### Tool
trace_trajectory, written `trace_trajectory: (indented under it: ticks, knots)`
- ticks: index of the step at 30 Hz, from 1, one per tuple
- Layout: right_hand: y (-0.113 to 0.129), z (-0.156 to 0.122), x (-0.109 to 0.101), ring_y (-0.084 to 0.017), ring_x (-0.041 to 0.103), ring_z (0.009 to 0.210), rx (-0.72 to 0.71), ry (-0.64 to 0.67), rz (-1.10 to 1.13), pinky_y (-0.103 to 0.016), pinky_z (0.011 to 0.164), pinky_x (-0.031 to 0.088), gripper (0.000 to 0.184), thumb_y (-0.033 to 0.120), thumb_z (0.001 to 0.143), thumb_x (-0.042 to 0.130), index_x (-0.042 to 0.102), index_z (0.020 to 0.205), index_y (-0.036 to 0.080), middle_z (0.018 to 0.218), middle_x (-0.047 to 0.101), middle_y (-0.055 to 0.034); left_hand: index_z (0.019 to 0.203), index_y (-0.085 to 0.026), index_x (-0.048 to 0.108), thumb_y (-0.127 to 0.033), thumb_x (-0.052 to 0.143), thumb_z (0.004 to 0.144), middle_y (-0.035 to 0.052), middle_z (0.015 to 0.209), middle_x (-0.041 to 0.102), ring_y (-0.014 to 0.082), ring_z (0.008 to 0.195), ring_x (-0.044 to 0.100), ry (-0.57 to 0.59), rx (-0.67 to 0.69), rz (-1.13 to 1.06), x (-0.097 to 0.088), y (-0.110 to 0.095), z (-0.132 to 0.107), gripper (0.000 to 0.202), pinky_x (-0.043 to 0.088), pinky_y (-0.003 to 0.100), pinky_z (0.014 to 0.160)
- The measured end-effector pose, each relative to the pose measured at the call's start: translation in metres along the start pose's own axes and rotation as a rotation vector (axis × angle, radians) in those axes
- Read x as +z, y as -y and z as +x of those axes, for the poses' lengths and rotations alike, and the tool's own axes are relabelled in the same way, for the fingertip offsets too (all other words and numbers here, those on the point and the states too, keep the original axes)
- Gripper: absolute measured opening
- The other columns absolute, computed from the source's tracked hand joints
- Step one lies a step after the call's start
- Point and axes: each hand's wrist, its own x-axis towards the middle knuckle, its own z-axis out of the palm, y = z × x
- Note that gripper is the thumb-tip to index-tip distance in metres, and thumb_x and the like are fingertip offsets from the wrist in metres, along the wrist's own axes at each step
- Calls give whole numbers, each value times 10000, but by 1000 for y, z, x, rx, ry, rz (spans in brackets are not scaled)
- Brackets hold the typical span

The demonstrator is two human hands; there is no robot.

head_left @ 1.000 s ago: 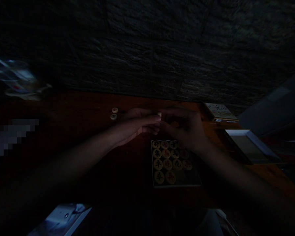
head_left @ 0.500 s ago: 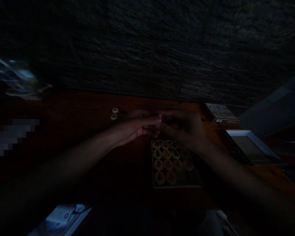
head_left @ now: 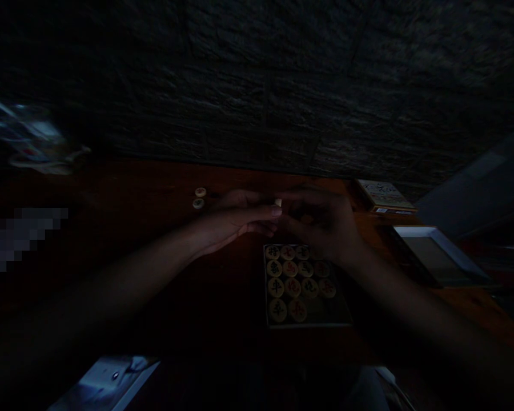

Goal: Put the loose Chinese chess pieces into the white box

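Note:
My left hand (head_left: 244,220) and my right hand (head_left: 321,220) meet at their fingertips above the far edge of an open box. A pale xiangqi piece (head_left: 278,202) is pinched edge-on where they meet, and both hands' fingers are closed about it. Below them, the shallow box (head_left: 332,317) holds rows of round wooden xiangqi pieces (head_left: 292,287) with red and black characters. My right hand covers part of its far right corner. A faint round shape (head_left: 307,218) shows in the gap of my right hand; the dark leaves it unclear.
Two more xiangqi pieces (head_left: 199,198) lie left of my hands on the wooden table (head_left: 154,182). A box lid (head_left: 437,254) sits at the right, with a printed box (head_left: 385,196) behind it. A clear container (head_left: 40,137) stands far left, and a stone wall (head_left: 248,97) rises behind.
The pinched piece shows more clearly above my left thumb, which has dropped slightly. My hands otherwise keep nearly the same place, and the pieces in the box have not moved.

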Motion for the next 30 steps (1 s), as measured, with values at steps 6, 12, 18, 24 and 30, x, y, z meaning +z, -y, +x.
trace_trajectory:
  ticks: [6, 12, 18, 24, 30]
  knots:
    - [4, 1, 0, -132, 669, 691, -34, -16, -10, -252, 622, 529, 310, 220, 845, 863, 833, 1153, 220, 881, 772, -24, 936, -119, 817, -367, 896, 834, 102, 894, 814, 170, 789, 756, 19, -29, -17, -1, 2, 0, 280, 620, 292, 766]
    - [5, -1, 0, -134, 680, 672, 2, 3, -24, -265, 622, 552, 316, 253, 853, 855, 826, 1167, 233, 969, 822, -41, 920, -112, 809, -340, 908, 810, 88, 839, 797, 165, 755, 741, -11, -17, 10, 0, 0, 0, 272, 611, 292, 748]
    - [6, -1, -1, -134, 680, 672, -16, 12, -46, -267, 622, 550, 310, 245, 869, 850, 828, 1178, 237, 971, 829, -39, 986, -121, 817, -305, 915, 805, 86, 915, 800, 158, 802, 745, 15, -31, -19, 0, 1, -1, 276, 622, 281, 774]
    - [8, -1, -1, -146, 688, 699, -60, 21, -98, -280, 659, 564, 294, 284, 875, 854, 826, 1165, 241, 993, 818, -46, 977, -124, 823, -344, 899, 834, 99, 917, 807, 166, 819, 756, 18, -21, -15, -1, 1, -1, 273, 618, 277, 776]
    - [8, -1, -4, -161, 690, 724, -104, -11, -131, -300, 661, 572, 258, 306, 911, 820, 833, 1164, 262, 1032, 798, -58, 960, -147, 827, -303, 924, 802, 71, 937, 813, 161, 837, 754, -13, 18, -26, 1, -3, 0, 242, 618, 286, 804]
